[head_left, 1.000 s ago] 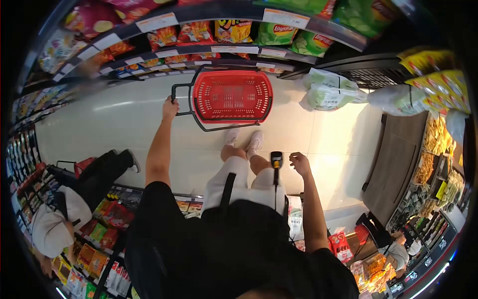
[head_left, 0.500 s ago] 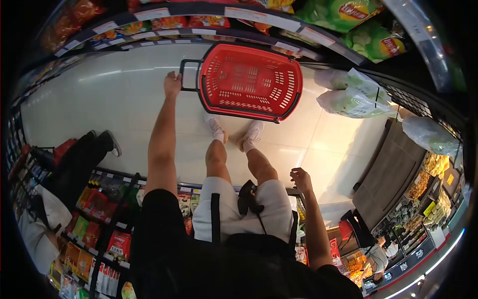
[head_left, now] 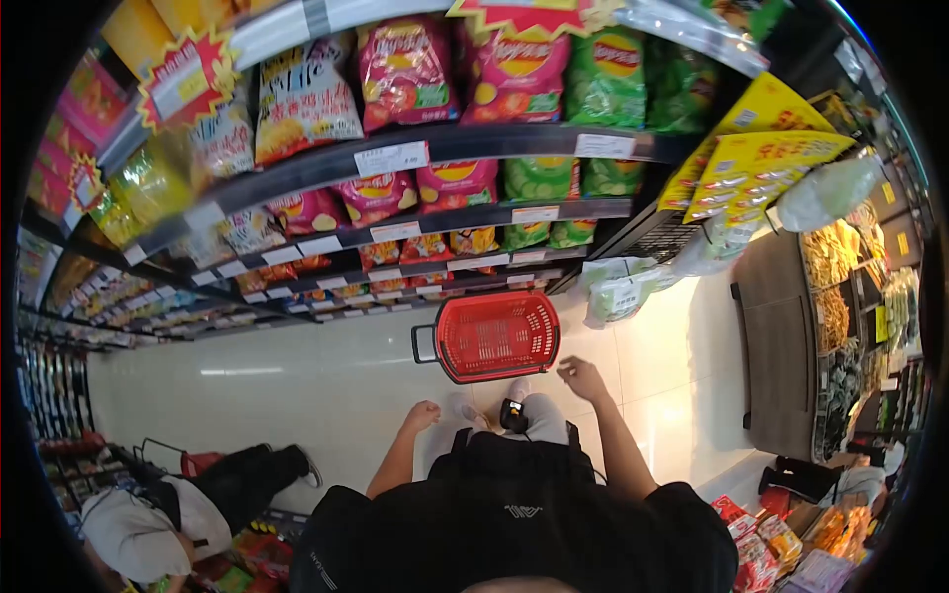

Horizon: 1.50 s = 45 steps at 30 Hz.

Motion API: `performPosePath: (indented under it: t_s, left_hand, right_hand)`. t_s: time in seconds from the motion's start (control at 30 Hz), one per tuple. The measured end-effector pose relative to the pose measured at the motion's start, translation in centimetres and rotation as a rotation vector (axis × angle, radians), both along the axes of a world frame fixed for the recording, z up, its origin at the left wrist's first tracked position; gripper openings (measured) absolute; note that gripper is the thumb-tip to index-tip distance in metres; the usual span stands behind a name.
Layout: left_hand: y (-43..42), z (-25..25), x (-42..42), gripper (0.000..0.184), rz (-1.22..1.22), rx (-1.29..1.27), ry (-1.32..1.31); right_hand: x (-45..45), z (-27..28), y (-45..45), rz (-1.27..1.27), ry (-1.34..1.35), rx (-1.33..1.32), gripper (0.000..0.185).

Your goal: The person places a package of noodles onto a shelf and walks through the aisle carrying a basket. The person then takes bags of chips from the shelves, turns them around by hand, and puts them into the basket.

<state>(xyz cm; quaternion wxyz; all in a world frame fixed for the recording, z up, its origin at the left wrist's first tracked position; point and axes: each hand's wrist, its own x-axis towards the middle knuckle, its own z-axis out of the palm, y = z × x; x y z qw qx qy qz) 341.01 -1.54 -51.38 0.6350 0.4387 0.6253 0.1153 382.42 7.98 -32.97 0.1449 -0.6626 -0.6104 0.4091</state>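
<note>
A red plastic shopping basket (head_left: 497,337) with slotted sides rests on the pale tiled floor in front of my feet, with nothing visible inside it. Its black handle (head_left: 423,344) sticks out to the left. My left hand (head_left: 424,415) hangs below that handle, apart from it, its fingers loosely bent and holding nothing that I can see. Close to the basket's lower right corner is my right hand (head_left: 581,379), also without anything in it, its fingers slightly spread. Ahead, a shelf carries pink chip bags (head_left: 407,74) and green chip bags (head_left: 605,77).
Bulging plastic bags (head_left: 623,290) hang low by the shelf's right end, near yellow packets (head_left: 756,158). A dark wooden produce stand (head_left: 786,336) is at right. Another person (head_left: 163,524) is at lower left, with goods around them.
My left hand has let go of the basket's handle and drawn back. The view has tilted up, bringing more of the chip shelves into sight. The basket now stands against the lower shelf in view.
</note>
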Motion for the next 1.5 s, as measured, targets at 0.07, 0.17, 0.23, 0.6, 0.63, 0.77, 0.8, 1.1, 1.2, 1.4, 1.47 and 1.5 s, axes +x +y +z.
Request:
performPosePath:
  t_s: [0.07,0.17,0.23,0.6,0.63,0.77,0.8,1.1,1.2,1.4,1.47,1.5]
  left_hand:
    - [2.1,2.6,-0.2,0.023,0.034,-0.012,0.010]
    - [6.1,3.7,-1.8,0.025,-0.099,0.067,0.092]
    - [9.6,3.6,-2.7,0.027,-0.054,0.230,0.222]
    - [19.0,20.1,5.8,0.036,-0.050,0.587,0.290]
    - [19.1,20.9,6.3,0.036,-0.054,0.586,0.292]
    - [20.8,21.9,7.8,0.037,-0.178,0.509,0.264]
    - [20.8,22.0,7.6,0.037,-0.211,0.499,0.261]
    - [21.4,20.9,4.3,0.037,-0.223,0.507,0.155]
    - [21.8,19.9,2.8,0.029,-0.189,0.554,0.070]
    - [23.6,22.2,2.0,0.030,-0.206,0.530,0.129]
    - [23.9,20.7,1.6,0.028,-0.199,0.568,0.091]
    - [23.8,21.4,1.6,0.029,-0.194,0.563,0.100]
  right_hand:
    - [-0.2,3.2,3.2,-0.006,-0.012,0.146,0.030]
    - [-0.6,10.7,8.3,0.016,-0.009,0.383,0.028]
    - [-1.0,16.0,11.1,-0.010,0.080,0.454,0.026]
    - [-0.7,28.2,19.8,-0.043,0.248,0.967,0.026]
    - [-0.7,28.9,20.4,-0.082,0.213,1.059,0.027]
    - [0.0,30.8,23.9,-0.193,0.144,1.169,0.032]
    - [0.1,31.3,24.6,-0.264,0.037,1.226,0.036]
    - [-1.7,32.2,27.4,-0.395,-0.235,1.282,0.047]
    - [-2.9,31.7,27.3,-0.380,-0.230,1.222,0.049]
    - [-3.7,32.6,27.0,-0.381,-0.256,1.218,0.051]
    - [-3.5,32.7,27.1,-0.450,-0.286,1.234,0.053]
    - [-3.2,32.6,27.4,-0.453,-0.286,1.248,0.056]
